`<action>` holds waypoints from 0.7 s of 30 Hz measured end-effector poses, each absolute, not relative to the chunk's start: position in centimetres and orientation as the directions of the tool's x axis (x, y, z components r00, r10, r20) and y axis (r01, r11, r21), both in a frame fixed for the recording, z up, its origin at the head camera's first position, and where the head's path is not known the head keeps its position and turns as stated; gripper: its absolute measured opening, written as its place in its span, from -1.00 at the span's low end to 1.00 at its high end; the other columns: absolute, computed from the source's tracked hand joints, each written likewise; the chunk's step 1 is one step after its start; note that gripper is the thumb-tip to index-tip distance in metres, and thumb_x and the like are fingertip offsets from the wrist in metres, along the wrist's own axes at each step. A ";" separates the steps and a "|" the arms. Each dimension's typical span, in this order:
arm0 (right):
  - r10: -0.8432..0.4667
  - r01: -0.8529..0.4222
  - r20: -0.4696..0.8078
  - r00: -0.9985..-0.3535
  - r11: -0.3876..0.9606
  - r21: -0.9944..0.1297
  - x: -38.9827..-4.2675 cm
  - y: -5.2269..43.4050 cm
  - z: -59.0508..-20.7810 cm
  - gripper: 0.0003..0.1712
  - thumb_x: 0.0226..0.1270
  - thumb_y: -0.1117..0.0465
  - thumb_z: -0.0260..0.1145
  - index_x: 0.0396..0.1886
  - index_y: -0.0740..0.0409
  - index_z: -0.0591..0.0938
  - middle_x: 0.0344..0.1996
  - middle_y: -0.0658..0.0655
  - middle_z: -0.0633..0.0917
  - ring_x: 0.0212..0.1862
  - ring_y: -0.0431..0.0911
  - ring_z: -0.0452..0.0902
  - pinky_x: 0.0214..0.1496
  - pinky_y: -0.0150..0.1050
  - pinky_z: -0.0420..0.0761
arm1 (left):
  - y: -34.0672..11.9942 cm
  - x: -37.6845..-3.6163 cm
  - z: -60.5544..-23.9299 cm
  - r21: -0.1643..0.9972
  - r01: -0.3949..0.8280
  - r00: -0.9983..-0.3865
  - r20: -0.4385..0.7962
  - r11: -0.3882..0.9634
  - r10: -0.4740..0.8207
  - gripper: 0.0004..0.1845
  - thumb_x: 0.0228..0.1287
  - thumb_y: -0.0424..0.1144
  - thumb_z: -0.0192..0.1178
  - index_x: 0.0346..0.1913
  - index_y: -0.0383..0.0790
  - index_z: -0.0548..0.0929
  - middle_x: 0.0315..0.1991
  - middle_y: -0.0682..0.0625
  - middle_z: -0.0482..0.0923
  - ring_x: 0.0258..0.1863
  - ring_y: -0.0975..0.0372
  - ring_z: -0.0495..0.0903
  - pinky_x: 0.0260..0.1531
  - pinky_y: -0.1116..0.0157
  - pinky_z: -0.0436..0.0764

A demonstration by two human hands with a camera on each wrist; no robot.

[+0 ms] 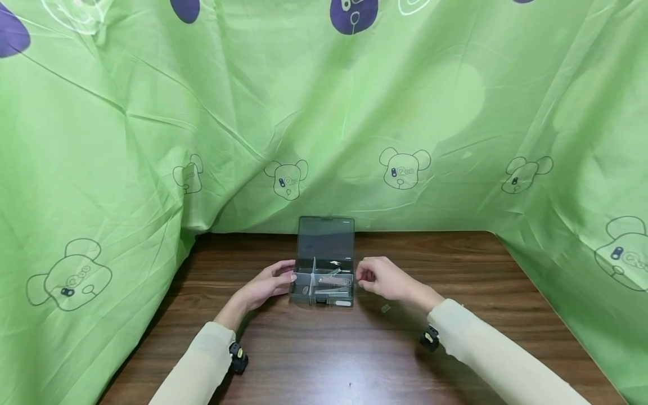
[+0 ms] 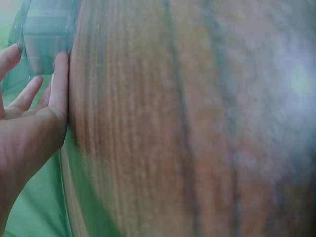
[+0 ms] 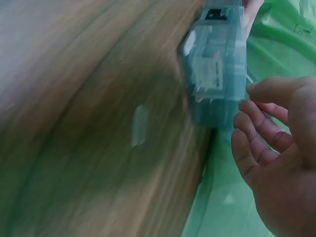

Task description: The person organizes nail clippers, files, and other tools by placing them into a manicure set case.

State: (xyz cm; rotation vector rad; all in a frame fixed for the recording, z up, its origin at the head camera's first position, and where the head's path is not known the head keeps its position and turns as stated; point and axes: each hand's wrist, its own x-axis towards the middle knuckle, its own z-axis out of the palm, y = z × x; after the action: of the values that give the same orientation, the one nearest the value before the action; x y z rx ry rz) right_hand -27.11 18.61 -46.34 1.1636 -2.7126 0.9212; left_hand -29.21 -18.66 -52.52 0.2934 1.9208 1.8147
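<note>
Small clear plastic compartment box (image 1: 322, 288), lid (image 1: 326, 239) standing open at 12 o'clock, sits mid-table (image 1: 455, 371) near the green sheet (image 1: 152, 140). Left hand (image 1: 268, 286) rests against the box's 9 o'clock wall, fingers fairly straight, gripping nothing. Right hand (image 1: 386, 279) hovers just off the 3 o'clock side, fingers loosely curled; whether thumb and forefinger pinch anything, cannot tell. Small pale piece (image 1: 386, 307) lies on the wood at 5 o'clock from the box. Judged light, stiff, slick-walled, liable to slide; best held by opposite side walls, not the hinged lid.
</note>
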 end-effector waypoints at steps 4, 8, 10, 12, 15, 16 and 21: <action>-0.635 -0.654 0.244 -0.733 0.558 -0.511 -26.6 20.6 -46.9 -0.86 0.29 0.39 0.50 -0.31 0.10 0.70 -0.41 -0.14 0.61 -0.37 -0.29 0.53 -0.31 -0.33 0.64 | -18.6 -29.3 -52.5 0.982 -0.166 -0.863 -0.191 0.094 0.468 -0.25 0.61 -0.24 0.21 0.68 -0.24 0.10 0.62 -0.31 0.14 0.48 -0.07 0.38 0.42 -0.05 0.46; -0.638 -0.643 0.215 -0.739 0.572 -0.510 -25.9 22.3 -47.7 -0.85 0.26 0.40 0.52 -0.30 0.12 0.71 -0.39 -0.13 0.62 -0.34 -0.27 0.55 -0.29 -0.33 0.64 | -18.6 -29.3 -52.4 0.981 -0.167 -0.861 -0.193 0.097 0.470 -0.23 0.61 -0.23 0.22 0.68 -0.24 0.09 0.63 -0.31 0.13 0.50 -0.09 0.36 0.43 -0.07 0.44; -0.641 -0.634 0.197 -0.742 0.577 -0.515 -25.6 23.1 -48.1 -0.85 0.25 0.40 0.53 -0.29 0.14 0.71 -0.39 -0.12 0.62 -0.34 -0.27 0.55 -0.28 -0.33 0.64 | -18.6 -29.3 -52.4 0.981 -0.171 -0.861 -0.195 0.095 0.470 -0.23 0.60 -0.23 0.23 0.68 -0.24 0.09 0.63 -0.31 0.13 0.50 -0.10 0.35 0.44 -0.08 0.43; -0.640 -0.623 0.176 -0.748 0.585 -0.519 -25.2 23.7 -48.5 -0.85 0.26 0.40 0.53 -0.29 0.14 0.71 -0.39 -0.12 0.62 -0.33 -0.27 0.55 -0.29 -0.34 0.64 | -18.6 -29.3 -52.3 0.980 -0.171 -0.861 -0.197 0.098 0.468 -0.22 0.60 -0.22 0.23 0.68 -0.24 0.09 0.63 -0.31 0.13 0.50 -0.11 0.35 0.44 -0.09 0.43; -0.635 -0.601 0.146 -0.759 0.596 -0.532 -24.7 24.4 -49.1 -0.87 0.28 0.37 0.54 -0.27 0.13 0.74 -0.38 -0.12 0.63 -0.33 -0.28 0.55 -0.29 -0.35 0.63 | -18.6 -29.2 -52.3 0.979 -0.178 -0.862 -0.206 0.104 0.463 -0.23 0.60 -0.22 0.24 0.68 -0.22 0.12 0.63 -0.30 0.14 0.50 -0.09 0.36 0.43 -0.08 0.45; -0.635 -0.597 0.138 -0.760 0.597 -0.536 -24.5 24.6 -49.2 -0.88 0.29 0.36 0.55 -0.26 0.13 0.75 -0.37 -0.12 0.64 -0.32 -0.27 0.55 -0.29 -0.35 0.63 | -18.6 -29.2 -52.4 0.979 -0.176 -0.863 -0.205 0.107 0.462 -0.24 0.60 -0.22 0.24 0.68 -0.22 0.12 0.62 -0.30 0.14 0.49 -0.09 0.36 0.42 -0.07 0.45; -0.656 -0.603 0.114 -0.746 0.592 -0.535 -24.0 24.9 -49.9 -0.89 0.31 0.32 0.56 -0.27 0.09 0.75 -0.33 -0.03 0.66 -0.30 -0.20 0.59 -0.27 -0.33 0.63 | -18.6 -29.2 -52.4 0.979 -0.172 -0.863 -0.204 0.112 0.462 -0.25 0.61 -0.23 0.23 0.68 -0.21 0.12 0.62 -0.30 0.14 0.49 -0.07 0.37 0.41 -0.04 0.47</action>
State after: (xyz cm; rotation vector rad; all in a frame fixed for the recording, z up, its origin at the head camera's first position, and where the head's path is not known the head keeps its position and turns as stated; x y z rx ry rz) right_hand -24.03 24.90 -49.87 1.1447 -2.8866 0.9119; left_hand -29.20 -18.64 -52.41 0.2814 1.9305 1.8014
